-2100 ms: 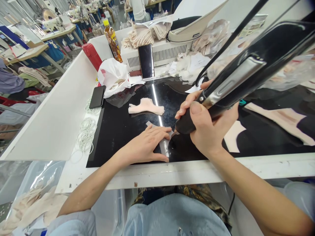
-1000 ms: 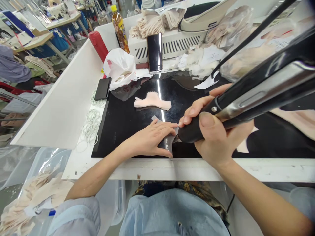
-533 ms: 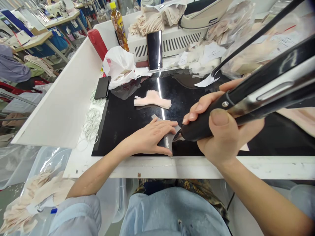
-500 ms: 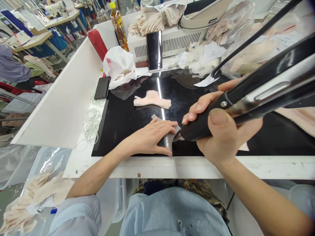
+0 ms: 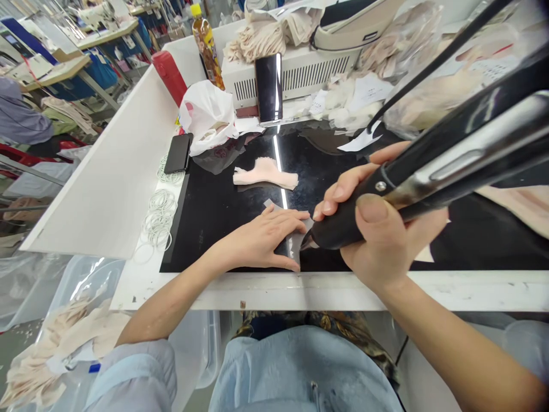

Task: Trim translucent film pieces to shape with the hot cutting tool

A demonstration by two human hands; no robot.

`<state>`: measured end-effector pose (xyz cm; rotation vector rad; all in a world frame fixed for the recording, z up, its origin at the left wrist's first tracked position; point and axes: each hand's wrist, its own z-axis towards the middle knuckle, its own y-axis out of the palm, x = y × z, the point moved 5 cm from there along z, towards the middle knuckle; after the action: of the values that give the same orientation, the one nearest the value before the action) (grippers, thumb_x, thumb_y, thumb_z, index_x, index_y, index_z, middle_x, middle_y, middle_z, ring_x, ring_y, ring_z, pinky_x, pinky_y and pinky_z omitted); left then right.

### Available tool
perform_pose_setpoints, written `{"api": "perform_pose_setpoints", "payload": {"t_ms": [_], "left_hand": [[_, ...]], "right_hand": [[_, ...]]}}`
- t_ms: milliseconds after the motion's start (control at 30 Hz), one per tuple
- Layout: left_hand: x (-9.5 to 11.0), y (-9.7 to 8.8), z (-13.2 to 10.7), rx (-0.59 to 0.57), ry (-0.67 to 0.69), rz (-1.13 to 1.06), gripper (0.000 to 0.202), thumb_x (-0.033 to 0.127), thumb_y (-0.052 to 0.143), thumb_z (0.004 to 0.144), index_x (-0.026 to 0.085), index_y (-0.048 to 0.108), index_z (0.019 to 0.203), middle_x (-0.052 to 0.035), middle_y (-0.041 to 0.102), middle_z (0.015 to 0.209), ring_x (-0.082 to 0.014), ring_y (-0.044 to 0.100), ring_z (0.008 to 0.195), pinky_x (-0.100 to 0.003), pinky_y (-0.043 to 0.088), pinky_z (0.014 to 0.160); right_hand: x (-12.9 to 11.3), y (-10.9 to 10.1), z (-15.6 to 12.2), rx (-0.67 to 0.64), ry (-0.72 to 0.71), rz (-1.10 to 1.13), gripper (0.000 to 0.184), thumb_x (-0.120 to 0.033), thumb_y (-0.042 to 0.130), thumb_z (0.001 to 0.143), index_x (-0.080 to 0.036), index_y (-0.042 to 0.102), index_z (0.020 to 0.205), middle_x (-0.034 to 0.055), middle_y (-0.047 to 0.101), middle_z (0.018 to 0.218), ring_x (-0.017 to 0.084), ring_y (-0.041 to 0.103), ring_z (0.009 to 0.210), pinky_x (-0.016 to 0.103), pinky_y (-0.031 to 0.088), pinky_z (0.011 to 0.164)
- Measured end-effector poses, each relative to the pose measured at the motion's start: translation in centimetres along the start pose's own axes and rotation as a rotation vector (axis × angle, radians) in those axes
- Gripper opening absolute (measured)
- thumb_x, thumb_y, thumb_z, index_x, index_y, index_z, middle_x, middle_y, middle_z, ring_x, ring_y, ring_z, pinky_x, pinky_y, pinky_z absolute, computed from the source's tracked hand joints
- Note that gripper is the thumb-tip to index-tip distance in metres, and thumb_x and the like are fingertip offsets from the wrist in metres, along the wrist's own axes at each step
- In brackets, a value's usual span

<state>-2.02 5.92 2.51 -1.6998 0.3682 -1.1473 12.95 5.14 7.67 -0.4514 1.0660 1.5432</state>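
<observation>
My left hand lies flat, fingers stretched out, pressing a small translucent grey piece onto the glossy black work surface near its front edge. My right hand is wrapped round the black handle of a long black and silver tool. The tool's pointed tip touches the grey piece just right of my left fingertips. A pale pink fabric piece rests on the black surface beyond my left hand.
A black phone and several white rings lie at the left. A white bag, an upright phone, a bottle, a white machine and fabric heaps crowd the back. A bin of fabric sits lower left.
My right hand has shifted the tool slightly back and forth, its tip staying on the grey piece. My left hand has stayed flat in the same spot.
</observation>
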Motion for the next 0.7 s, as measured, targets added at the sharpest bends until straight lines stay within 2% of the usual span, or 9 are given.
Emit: {"api": "perform_pose_setpoints", "payload": {"t_ms": [200,433,500,633,700], "left_hand": [[0.1,-0.2,0.2,-0.013,-0.006,-0.016,0.065,0.053,0.074,0.085,0.022,0.05,0.136,-0.0164,0.042,0.158,-0.0295,0.036,0.15,-0.063,0.013,0.125],[-0.2,0.0,0.2,-0.016,-0.006,-0.021,0.066,0.054,0.074,0.084,0.021,0.05,0.137,-0.0161,0.042,0.159,-0.0291,0.034,0.151,-0.062,0.012,0.125],[-0.1,-0.2,0.1,-0.015,0.0,-0.033,0.065,0.053,0.074,0.085,0.022,0.051,0.137,-0.0151,0.043,0.159,-0.029,0.034,0.151,-0.062,0.011,0.125],[0.0,-1.2,0.0,0.057,0.003,-0.041,0.048,0.045,0.067,0.093,0.026,0.055,0.135,-0.01,0.048,0.156,-0.0274,0.037,0.15,-0.062,0.01,0.125],[-0.1,-1.8,0.0,0.127,-0.011,-0.033,0.032,0.037,0.059,0.099,0.026,0.06,0.129,-0.0074,0.056,0.149,-0.025,0.045,0.144,-0.06,0.013,0.125]], "right_hand": [[-0.8,0.1,-0.7,-0.037,-0.047,-0.038,0.038,-0.048,0.081,0.076,-0.036,0.062,0.107,-0.002,0.059,0.077,0.018,0.061,0.058,0.037,0.054,0.052],[-0.3,0.2,-0.9,0.035,-0.041,-0.055,0.041,-0.048,0.083,0.072,-0.036,0.063,0.105,-0.0023,0.057,0.077,0.019,0.061,0.057,0.041,0.059,0.058],[-0.4,0.2,-0.8,0.015,-0.041,-0.042,0.041,-0.046,0.084,0.071,-0.035,0.064,0.105,-0.0028,0.058,0.075,0.018,0.061,0.056,0.04,0.059,0.057],[-0.5,-0.5,-0.3,-0.053,-0.014,-0.007,0.037,-0.038,0.082,0.076,-0.033,0.064,0.108,-0.003,0.063,0.075,0.017,0.062,0.056,0.036,0.055,0.054],[-0.6,-1.2,0.2,-0.055,-0.013,0.03,0.037,-0.033,0.084,0.075,-0.03,0.065,0.107,-0.0032,0.064,0.074,0.015,0.061,0.054,0.033,0.054,0.05]]}}
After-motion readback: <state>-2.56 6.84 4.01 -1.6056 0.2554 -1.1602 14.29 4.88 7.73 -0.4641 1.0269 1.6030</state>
